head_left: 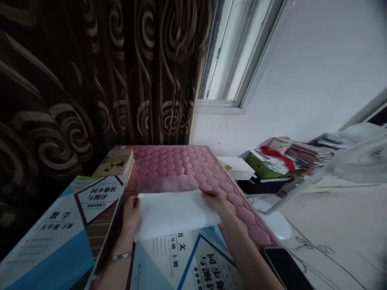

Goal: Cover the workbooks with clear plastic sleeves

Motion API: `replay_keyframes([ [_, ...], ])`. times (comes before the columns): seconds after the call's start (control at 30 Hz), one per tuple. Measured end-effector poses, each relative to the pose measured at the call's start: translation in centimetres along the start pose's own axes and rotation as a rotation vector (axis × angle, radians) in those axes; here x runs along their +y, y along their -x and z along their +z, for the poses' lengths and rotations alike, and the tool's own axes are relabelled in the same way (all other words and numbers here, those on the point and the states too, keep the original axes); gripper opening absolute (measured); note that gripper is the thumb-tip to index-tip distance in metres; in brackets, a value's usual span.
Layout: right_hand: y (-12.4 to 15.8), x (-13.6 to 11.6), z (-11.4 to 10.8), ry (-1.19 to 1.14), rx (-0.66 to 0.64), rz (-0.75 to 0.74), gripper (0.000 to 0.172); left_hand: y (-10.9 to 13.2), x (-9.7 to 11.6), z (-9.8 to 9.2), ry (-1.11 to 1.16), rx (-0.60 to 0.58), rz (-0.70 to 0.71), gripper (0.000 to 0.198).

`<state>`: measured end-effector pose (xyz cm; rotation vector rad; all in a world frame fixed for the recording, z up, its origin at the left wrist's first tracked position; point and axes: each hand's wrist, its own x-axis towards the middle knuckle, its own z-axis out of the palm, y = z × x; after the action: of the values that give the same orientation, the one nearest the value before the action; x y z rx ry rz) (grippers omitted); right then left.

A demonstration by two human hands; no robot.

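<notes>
A blank white sheet of paper (173,213) is stretched between my two hands above the pink quilted surface. My left hand (132,211) pinches its upper left corner, with a thin metal bracelet (122,255) on that wrist. At the upper right corner, my right hand (214,200) grips the same sheet between thumb and fingers. Beyond the paper's far edge lies a see-through film or sheet (166,183); whether it joins the paper, I cannot tell. A blue and white workbook (163,262) lies below, its top part covered by the paper.
Left, a thick workbook (57,233) lies in front of brown-covered books (113,162). A dark-screened phone (287,268) rests by my right forearm. Past the pink surface (175,157) stand a white box (237,167), piled papers (311,153) and a white fan (359,155), with cables on the floor.
</notes>
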<state>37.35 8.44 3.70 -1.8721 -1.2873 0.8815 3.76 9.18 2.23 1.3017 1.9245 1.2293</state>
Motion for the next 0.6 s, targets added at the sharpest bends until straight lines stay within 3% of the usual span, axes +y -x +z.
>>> replay_keyframes([
  [0.33, -2.2, 2.4, 1.2, 0.166, 0.021, -0.018, 0.006, -0.2, -1.9, 0.2, -0.146, -0.041, -0.085, 0.005],
  [0.6, -3.1, 3.0, 1.5, 0.251, 0.058, -0.092, 0.012, -0.2, -1.6, 0.3, -0.309, -0.064, -0.047, 0.012],
])
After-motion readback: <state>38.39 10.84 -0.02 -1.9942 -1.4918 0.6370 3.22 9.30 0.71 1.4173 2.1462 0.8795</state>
